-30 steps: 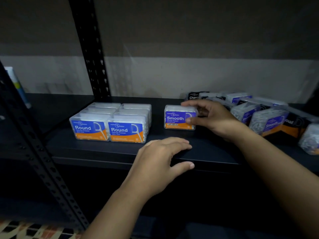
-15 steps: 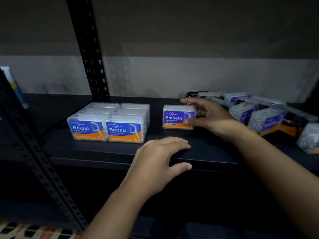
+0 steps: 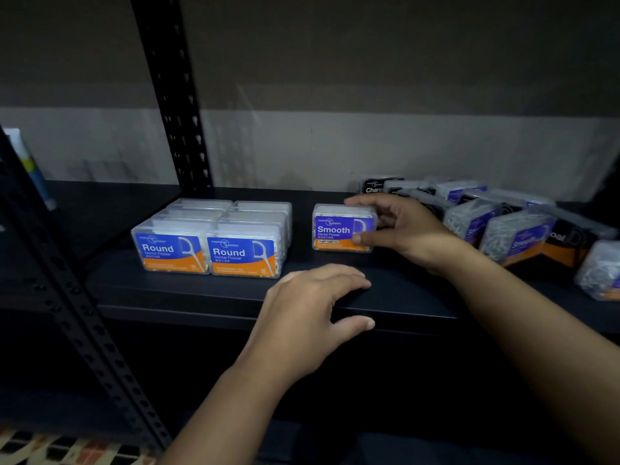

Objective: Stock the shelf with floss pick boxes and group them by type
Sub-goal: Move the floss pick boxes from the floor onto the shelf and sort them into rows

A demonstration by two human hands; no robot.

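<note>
A clear "Smooth" floss pick box (image 3: 337, 229) with a blue and orange label stands upright on the dark shelf (image 3: 218, 297). My right hand (image 3: 406, 229) grips its right end, fingers over the top and thumb on the front. To its left, several "Round" boxes (image 3: 208, 243) stand in two neat rows, front labels facing me. My left hand (image 3: 312, 313) rests on the shelf's front edge, fingers spread, holding nothing. At the right lies a loose pile of boxes (image 3: 503, 226), some "Smooth", some black "Charcoal".
A black perforated upright post (image 3: 174, 105) rises behind the Round boxes, and another slanted post (image 3: 84, 323) crosses the lower left. A white and blue object (image 3: 27, 162) stands at the far left. A grey wall backs the shelf.
The view has drifted slightly. My right hand stays on the Smooth box, which has hardly moved. My left hand remains on the shelf edge.
</note>
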